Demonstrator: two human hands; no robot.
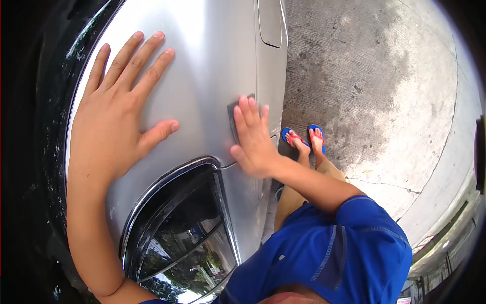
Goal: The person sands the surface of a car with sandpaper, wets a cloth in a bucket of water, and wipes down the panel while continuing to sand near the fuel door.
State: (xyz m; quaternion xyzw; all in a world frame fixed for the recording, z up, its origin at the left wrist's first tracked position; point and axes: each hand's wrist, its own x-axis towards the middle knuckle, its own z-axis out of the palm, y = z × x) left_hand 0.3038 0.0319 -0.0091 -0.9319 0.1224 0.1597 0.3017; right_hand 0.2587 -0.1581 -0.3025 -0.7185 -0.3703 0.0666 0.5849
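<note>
My left hand [114,111] lies with fingers spread on the silver car panel [197,126], above the rear side window. It holds nothing. Lower on the same panel, my right hand [253,137] presses a dark grey sheet that looks like sandpaper [233,121] against the metal. Only the sheet's left edge and a top corner show; the fingers cover the rest. The fingertips are slightly blurred. Just below this hand, a panel seam runs from the corner of the window trim.
The dark side window [187,243] with chrome trim curves below the hands and reflects trees. A fuel-door-like panel outline [270,23] is at the top. My feet in blue flip-flops [315,128] stand on stained concrete [354,76] beside the car. Dark glass borders the panel's left side.
</note>
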